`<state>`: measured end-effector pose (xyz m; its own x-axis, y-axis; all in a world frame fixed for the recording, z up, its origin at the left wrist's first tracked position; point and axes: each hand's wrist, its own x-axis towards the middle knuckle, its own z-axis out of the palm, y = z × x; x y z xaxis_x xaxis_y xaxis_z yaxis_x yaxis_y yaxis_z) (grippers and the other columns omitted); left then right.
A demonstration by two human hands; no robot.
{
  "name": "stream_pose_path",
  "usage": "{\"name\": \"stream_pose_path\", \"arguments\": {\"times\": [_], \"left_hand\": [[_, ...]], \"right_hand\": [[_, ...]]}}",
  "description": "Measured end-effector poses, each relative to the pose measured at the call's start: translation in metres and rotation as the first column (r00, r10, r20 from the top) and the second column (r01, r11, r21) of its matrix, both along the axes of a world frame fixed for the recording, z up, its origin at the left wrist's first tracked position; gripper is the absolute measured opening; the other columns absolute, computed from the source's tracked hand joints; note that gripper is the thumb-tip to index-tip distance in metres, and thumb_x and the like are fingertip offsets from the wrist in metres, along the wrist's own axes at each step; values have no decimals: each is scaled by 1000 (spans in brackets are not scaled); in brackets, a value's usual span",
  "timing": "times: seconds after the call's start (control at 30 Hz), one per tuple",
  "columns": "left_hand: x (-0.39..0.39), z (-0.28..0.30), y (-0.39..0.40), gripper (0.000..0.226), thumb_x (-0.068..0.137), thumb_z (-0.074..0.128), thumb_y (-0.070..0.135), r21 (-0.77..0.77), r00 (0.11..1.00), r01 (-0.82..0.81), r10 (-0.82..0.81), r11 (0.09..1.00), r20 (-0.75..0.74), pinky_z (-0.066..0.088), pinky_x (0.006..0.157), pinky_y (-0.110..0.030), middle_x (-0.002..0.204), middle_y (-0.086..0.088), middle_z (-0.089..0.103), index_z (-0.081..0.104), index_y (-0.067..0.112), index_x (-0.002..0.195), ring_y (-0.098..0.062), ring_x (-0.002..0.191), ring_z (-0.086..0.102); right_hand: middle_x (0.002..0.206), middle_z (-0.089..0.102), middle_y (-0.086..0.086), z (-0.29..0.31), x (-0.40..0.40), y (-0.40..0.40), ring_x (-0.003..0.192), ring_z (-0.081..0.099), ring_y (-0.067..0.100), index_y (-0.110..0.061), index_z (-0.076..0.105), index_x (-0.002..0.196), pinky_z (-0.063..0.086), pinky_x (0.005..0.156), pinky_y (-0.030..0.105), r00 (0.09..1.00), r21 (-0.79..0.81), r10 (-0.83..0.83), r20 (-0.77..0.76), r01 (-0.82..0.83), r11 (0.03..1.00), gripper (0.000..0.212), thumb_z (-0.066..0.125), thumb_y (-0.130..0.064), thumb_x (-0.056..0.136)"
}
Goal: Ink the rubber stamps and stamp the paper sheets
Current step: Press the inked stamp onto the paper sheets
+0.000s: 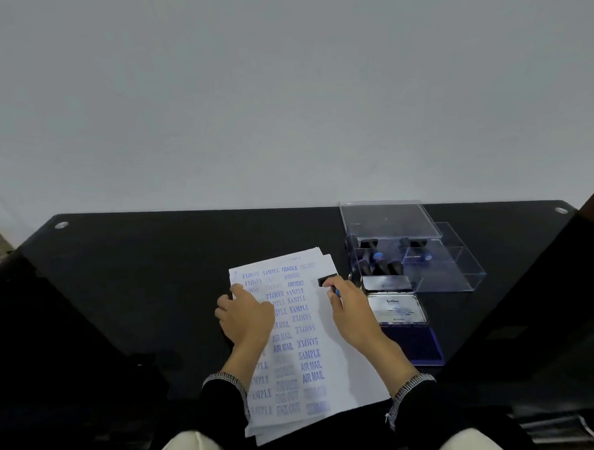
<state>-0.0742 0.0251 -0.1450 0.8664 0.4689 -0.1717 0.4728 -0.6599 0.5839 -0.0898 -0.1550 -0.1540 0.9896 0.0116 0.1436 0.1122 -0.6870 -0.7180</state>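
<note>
The right hand pinches the light, rigid stamp seemingly by its handle; the left hand presses flat the thin sheets.

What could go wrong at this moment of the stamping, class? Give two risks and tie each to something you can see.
1. The top sheet is crowded with blue prints, so the stamp in the right hand may overlap an older mark.
2. The paper stack is fanned unevenly; only the left hand steadies it, so a sheet could slide and smear.
</note>
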Motion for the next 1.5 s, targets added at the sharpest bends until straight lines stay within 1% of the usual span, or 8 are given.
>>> {"name": "stream_pose_path", "arguments": {"times": [0.2,0.4,0.53,0.77,0.93,1.13,1.33,1.5], "left_hand": [[9,19,7,61,86,67,8,-214,988,-137,119,967,-95,49,77,-39,133,-22,40,30,4,133,-35,110,52],[13,12,10,11,94,52,8,-339,999,-54,51,939,-19,42,51,-28,99,-7,57,46,9,103,-17,68,56],[14,5,19,10,98,51,22,-332,992,60,-20,942,122,50,66,-33,102,0,58,48,16,106,-16,83,61],[19,18,38,8,98,52,17,-555,884,318,-28,769,467,49,66,-23,103,4,61,51,18,105,-13,93,63],[32,30,45,13,97,53,14,-604,838,353,47,714,544,54,75,-32,107,3,62,52,15,110,-14,95,64],[38,46,45,18,97,53,11,-581,789,396,59,711,611,54,76,-28,108,6,63,53,12,115,-12,98,65],[33,86,31,17,97,53,9,-489,579,477,157,730,800,56,84,-26,112,4,63,51,17,112,-10,103,65],[23,89,20,11,99,49,8,-417,503,462,155,783,850,55,76,-19,105,12,62,47,15,108,-1,95,65]], "right_hand": [[106,50,-4,2,-15,5,102,45,15,-20,52,119,37,80,23,999,30,-32,-1,32,999,22,41,-14,101],[110,50,-3,0,-18,5,103,41,12,-19,51,123,34,81,20,995,25,-95,-22,95,995,26,44,-9,99],[106,49,-2,1,-13,7,99,45,15,-17,51,122,38,79,22,991,19,-133,21,133,991,25,39,-9,101],[94,50,4,-2,-5,16,79,47,13,-15,54,124,34,60,13,952,209,-302,50,286,935,31,34,-7,102],[106,55,3,9,7,28,93,52,12,-20,57,120,36,74,15,900,442,-430,76,356,823,24,41,-19,102],[106,56,4,33,25,27,88,53,9,-19,54,121,40,70,17,912,618,-407,-58,353,703,25,52,-27,97],[87,51,-8,72,33,31,72,48,-9,-16,53,106,40,68,7,881,721,-440,173,191,666,15,51,-6,95],[91,52,-5,66,28,36,79,48,1,-22,52,104,43,73,11,874,749,-440,203,151,646,15,52,-10,96]]}}
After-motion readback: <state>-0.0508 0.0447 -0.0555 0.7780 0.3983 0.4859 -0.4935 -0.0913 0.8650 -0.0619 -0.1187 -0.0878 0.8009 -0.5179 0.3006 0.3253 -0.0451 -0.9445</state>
